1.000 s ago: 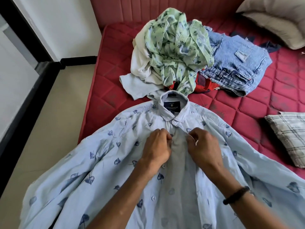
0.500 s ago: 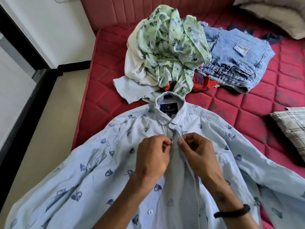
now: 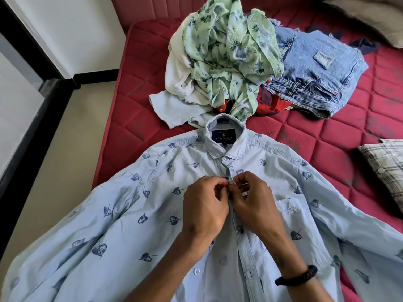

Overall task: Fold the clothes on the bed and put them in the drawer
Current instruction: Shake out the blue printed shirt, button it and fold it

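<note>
A light blue shirt with dark leaf prints point(image 3: 135, 216) lies spread face up on the red mattress point(image 3: 340, 136), collar toward the far side and sleeves out to both sides. My left hand point(image 3: 205, 205) pinches the left edge of its front placket just below the collar. My right hand point(image 3: 253, 201) pinches the right edge, and the two edges meet between my fingertips. Behind the collar is a heap of unfolded clothes: a green floral shirt point(image 3: 229, 53), a white garment point(image 3: 176, 70), a red piece point(image 3: 272, 103) and blue jeans point(image 3: 320, 68).
A plaid cushion point(image 3: 386, 166) lies at the right edge of the mattress. A beige pillow point(image 3: 370, 16) sits at the far right corner. The floor point(image 3: 65, 149) and a white wall with black skirting are to the left of the bed. No drawer shows.
My hands have come closer together and drawn the two front edges of the shirt shut at the chest. The view has tilted down a little.
</note>
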A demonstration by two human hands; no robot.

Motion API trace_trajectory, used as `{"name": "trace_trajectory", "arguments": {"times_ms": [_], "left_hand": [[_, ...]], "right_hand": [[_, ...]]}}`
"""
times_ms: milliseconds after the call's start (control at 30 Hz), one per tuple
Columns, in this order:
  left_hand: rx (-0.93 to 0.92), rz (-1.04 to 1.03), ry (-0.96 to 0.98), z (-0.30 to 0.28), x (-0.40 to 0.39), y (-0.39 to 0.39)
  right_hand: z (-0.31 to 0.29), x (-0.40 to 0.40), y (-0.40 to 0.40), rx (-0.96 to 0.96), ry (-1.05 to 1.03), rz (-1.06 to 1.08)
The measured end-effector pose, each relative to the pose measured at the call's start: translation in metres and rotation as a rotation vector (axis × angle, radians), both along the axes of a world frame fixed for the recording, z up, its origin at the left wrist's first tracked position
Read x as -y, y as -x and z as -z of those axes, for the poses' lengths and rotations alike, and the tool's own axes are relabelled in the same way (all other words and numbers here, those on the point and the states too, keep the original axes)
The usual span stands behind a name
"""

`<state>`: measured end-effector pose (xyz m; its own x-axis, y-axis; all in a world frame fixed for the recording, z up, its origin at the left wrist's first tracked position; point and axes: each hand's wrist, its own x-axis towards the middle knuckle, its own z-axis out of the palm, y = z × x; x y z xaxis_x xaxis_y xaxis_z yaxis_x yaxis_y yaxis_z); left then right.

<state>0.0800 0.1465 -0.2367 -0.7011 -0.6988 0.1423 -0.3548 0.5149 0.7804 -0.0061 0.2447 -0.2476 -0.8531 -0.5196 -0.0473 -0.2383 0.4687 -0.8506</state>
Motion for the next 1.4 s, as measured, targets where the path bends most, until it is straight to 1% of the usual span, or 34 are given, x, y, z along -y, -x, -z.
{"name": "trace_trajectory", "arguments": {"times_ms": [67, 133, 200, 233, 267, 300, 400, 500, 567, 633, 767, 867, 967, 1133, 1233, 1400], "left_hand": [[0.041, 0.052, 0.175, -0.005, 0.001, 0.0], [0.049, 0.095, 0.29, -0.01, 0.002, -0.001], [0.061, 0.117, 0.352, -0.014, 0.002, 0.0], [0.063, 0.115, 0.345, -0.015, 0.003, 0.0], [0.053, 0.098, 0.293, -0.016, 0.004, 0.0], [0.032, 0.07, 0.187, -0.017, 0.005, 0.0], [-0.044, -0.029, -0.246, -0.016, 0.013, 0.0], [-0.107, -0.103, -0.626, -0.01, 0.02, 0.001], [-0.147, -0.134, -0.8, -0.009, 0.019, 0.001], [-0.165, -0.148, -0.87, -0.009, 0.018, 0.002], [-0.152, -0.158, -0.871, -0.006, 0.018, 0.002], [-0.121, -0.134, -0.883, -0.006, 0.021, 0.001], [-0.09, -0.095, -0.842, -0.005, 0.022, 0.0], [-0.067, -0.034, -0.787, -0.005, 0.024, -0.002], [-0.049, -0.032, -0.671, 0.002, 0.025, -0.002], [-0.131, -0.04, -0.508, 0.013, 0.021, -0.003]], "right_hand": [[0.0, 0.001, -0.002, -0.063, 0.001, -0.012], [0.0, 0.001, -0.004, -0.13, 0.0, -0.018], [0.0, 0.001, -0.005, -0.168, -0.008, -0.016], [0.0, 0.001, -0.005, -0.166, -0.008, -0.01], [0.0, 0.001, -0.005, -0.151, 0.001, -0.002], [0.0, 0.001, -0.005, -0.121, 0.013, 0.003], [-0.003, 0.002, -0.005, 0.06, 0.091, 0.013], [-0.005, 0.003, -0.005, 0.204, 0.159, 0.04], [-0.006, 0.002, -0.005, 0.299, 0.205, 0.064], [-0.006, 0.002, -0.004, 0.404, 0.272, 0.084], [-0.004, -0.001, -0.002, 0.595, 0.372, 0.095], [-0.005, -0.003, 0.001, 0.666, 0.409, 0.06], [-0.008, -0.003, -0.002, 0.629, 0.426, 0.068], [-0.006, 0.001, -0.01, 0.468, 0.373, 0.097], [-0.005, 0.003, -0.014, 0.41, 0.316, 0.121], [-0.005, 0.002, -0.017, 0.398, 0.314, 0.115]]}}
